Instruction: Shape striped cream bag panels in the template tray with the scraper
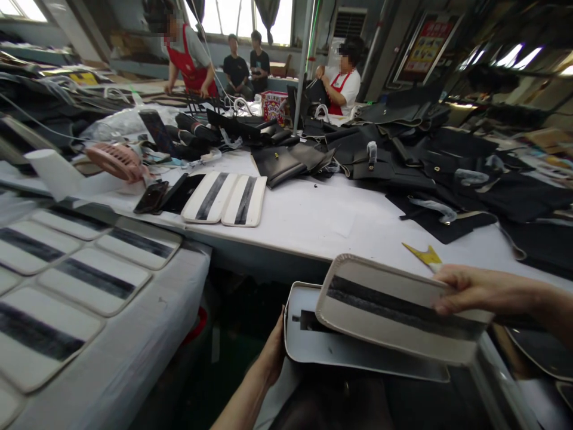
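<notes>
My right hand [465, 289] grips the right part of a cream rounded panel [380, 325] with a dark stripe along it. The panel is tilted over a shallow pale piece with a raised dark rim [308, 346], which has a black rectangular slot near its left end. Around the left edge of that piece my left hand [272, 353] is closed, its fingers mostly hidden behind. A yellow fork-shaped tip [423, 255] pokes out just beyond my right hand; I cannot tell if the hand holds it.
Similar striped panels [94, 278] lie on a covered table at left. Two more panels [224, 200] rest on the white worktable [304, 215], near a phone [152, 197] and a pink fan [117, 160]. Black leather-like pieces [421, 155] are heaped behind. Several people are at the back.
</notes>
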Motion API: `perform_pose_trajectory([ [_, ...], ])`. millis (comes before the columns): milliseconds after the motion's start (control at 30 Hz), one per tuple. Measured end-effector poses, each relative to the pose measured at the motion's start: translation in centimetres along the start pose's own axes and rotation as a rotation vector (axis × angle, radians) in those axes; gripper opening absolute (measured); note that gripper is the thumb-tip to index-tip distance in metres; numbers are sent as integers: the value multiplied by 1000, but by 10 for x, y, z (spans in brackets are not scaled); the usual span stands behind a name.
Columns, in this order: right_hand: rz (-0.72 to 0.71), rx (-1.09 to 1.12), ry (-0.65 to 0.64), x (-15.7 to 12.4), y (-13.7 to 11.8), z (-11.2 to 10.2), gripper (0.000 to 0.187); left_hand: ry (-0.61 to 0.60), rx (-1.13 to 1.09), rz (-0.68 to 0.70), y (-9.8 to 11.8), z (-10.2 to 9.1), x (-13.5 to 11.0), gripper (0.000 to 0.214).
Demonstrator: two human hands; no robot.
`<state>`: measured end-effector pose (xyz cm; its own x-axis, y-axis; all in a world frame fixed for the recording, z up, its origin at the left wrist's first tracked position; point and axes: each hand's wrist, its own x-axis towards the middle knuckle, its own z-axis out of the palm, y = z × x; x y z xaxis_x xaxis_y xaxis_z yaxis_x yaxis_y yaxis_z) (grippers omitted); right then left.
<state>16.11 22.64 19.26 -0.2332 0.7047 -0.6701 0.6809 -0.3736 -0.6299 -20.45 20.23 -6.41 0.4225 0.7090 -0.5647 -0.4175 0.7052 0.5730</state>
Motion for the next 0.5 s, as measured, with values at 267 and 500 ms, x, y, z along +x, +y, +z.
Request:
perform_pose_trajectory([
  [267, -54, 99, -454, 88, -2, 31, 40, -9, -4, -11, 10, 12, -2, 71],
  [500, -89, -444, -41, 107, 12, 61, 37, 42, -14, -24, 14, 16, -4, 69],
])
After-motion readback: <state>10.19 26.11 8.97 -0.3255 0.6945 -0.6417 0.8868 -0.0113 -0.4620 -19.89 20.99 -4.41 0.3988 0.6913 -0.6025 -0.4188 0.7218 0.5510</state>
